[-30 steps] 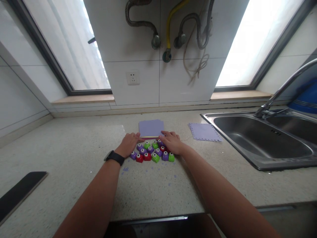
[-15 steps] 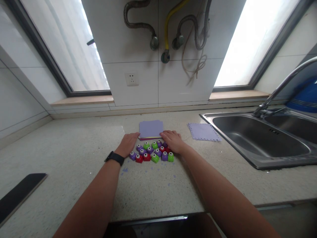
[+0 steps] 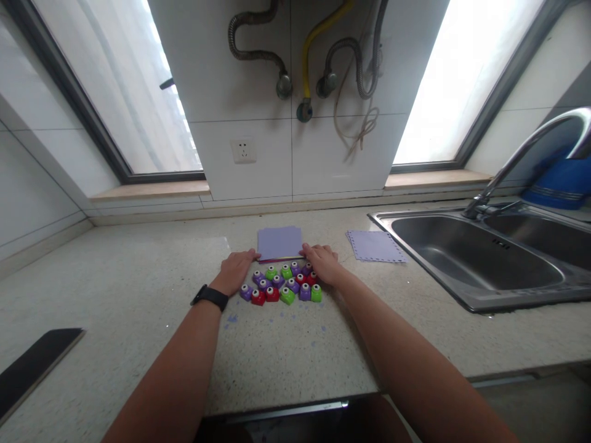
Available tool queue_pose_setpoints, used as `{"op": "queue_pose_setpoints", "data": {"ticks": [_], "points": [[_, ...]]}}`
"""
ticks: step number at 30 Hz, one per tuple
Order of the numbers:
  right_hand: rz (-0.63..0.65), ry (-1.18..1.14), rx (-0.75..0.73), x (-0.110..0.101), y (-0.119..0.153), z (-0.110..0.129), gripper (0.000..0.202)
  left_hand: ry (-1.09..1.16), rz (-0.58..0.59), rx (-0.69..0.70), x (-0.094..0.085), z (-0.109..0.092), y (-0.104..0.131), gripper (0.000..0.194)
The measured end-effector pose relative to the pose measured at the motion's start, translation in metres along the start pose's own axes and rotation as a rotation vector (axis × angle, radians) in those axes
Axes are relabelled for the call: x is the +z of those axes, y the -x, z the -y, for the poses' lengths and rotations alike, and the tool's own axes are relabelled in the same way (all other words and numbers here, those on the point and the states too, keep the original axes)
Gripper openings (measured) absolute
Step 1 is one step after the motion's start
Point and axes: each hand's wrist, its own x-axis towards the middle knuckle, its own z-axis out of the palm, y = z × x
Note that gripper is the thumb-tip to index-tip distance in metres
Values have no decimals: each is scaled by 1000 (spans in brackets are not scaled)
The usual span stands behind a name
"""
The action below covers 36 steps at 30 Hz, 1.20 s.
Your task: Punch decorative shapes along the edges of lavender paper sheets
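Note:
A stack of purple paper (image 3: 279,243) lies on the countertop, with yellow and red edges showing beneath. My left hand (image 3: 236,271) has its fingers together at the stack's lower left corner. At the lower right corner, my right hand (image 3: 322,263) pinches the stack's edge. Between my hands, just below the paper, sit several small craft punches in purple, green and red, among them a green one (image 3: 287,296) and a red one (image 3: 258,298). Small purple paper scraps (image 3: 232,319) are scattered in front of them.
Purple sheets with punched edges (image 3: 376,246) lie to the right, beside the steel sink (image 3: 475,261) and its faucet (image 3: 512,163). A black flat object (image 3: 39,357) rests at the left. Tiled wall and pipes stand behind the countertop (image 3: 138,295).
The view has shifted slightly. My hands remain at the stack's lower corners, with my right fingertips a little farther out along its edge.

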Motion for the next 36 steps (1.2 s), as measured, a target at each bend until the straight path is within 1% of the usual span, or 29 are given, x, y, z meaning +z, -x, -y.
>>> {"op": "queue_pose_setpoints", "data": {"ticks": [3,7,11,14,17,19,23,26,30,36], "points": [[-29,-58,37,-1,0,1,85,33,-4,-4,-2,-5,1,56],[-97,-260,92,-3,2,3,89,79,-13,-26,-5,-11,3,60],[-140,-461,64,-5,2,4,85,138,-33,-55,-7,-15,3,64],[-225,-599,-6,-6,2,4,74,192,-66,-76,-6,-15,1,65],[-330,-654,-74,-6,2,3,50,243,-119,-108,-6,-16,0,65],[-398,-674,-65,-6,2,1,40,270,-145,-118,-7,-18,-1,62],[-537,-760,-30,-4,-1,-6,31,294,-177,-119,-9,-21,-2,54],[-572,-689,5,0,-5,-12,30,290,-203,-109,-9,-21,-3,50],[-512,-522,92,4,-10,-18,30,276,-219,-91,-7,-20,-5,47],[-405,-251,176,4,-10,-23,33,247,-189,-76,-5,-19,-5,46]]}}
